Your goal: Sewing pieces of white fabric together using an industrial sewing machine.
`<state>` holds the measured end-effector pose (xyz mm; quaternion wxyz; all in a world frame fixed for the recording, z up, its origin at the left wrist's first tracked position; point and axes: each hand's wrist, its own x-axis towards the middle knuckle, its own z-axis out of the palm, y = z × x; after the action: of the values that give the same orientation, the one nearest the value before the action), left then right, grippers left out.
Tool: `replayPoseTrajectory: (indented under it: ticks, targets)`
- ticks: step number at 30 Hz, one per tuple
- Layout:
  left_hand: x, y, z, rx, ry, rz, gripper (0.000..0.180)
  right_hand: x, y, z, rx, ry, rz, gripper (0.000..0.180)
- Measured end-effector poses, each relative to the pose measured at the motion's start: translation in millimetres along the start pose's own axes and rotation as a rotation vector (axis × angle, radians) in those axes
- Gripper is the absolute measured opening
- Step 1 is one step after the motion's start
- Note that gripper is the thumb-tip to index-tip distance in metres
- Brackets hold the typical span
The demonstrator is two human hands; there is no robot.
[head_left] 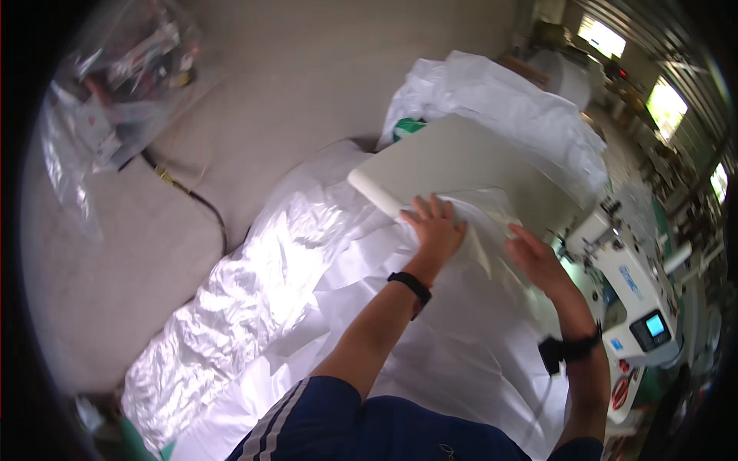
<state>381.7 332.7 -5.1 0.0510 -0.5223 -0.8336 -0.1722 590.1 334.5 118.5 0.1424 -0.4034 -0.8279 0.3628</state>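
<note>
White fabric (453, 323) with a slight sheen spreads in front of me, creased and draped toward my body. My left hand (437, 228) lies on it with the fingers spread, close to the rounded near edge of a pale flat board (461, 154). To its right my right hand (534, 257) is over the fabric beside the sewing machine. Its fingers are bent and blurred, so any grip on the cloth cannot be made out. Each wrist wears a black band.
A white sewing machine (630, 284) with a lit screen stands at the right, red-handled scissors (621, 390) near its base. Bunched shiny fabric (269, 261) covers the left. More white fabric (484, 84) heaps behind the board. A clear plastic bag (123, 84) and dark hose (204, 201) are far left.
</note>
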Motion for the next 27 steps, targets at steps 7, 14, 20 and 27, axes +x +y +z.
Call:
replayPoseTrajectory:
  ticks: [7, 14, 20, 27]
  targets:
    - [19, -115, 13, -0.132, 0.32, 0.007, 0.048, 109, 79, 90, -0.859, 0.117, 0.034, 0.065]
    - [-5, -321, 175, -0.201, -0.055, -0.562, 0.037, 112, 70, 92, -0.954, 0.118, 0.022, 0.064]
    - [23, -350, 218, -0.164, -0.073, -0.718, 0.036, 114, 73, 89, -0.979, 0.098, 0.031, 0.064]
    - [46, -370, 246, -0.024, -0.243, -0.826, 0.017, 116, 67, 89, -0.948, 0.088, -0.03, 0.066]
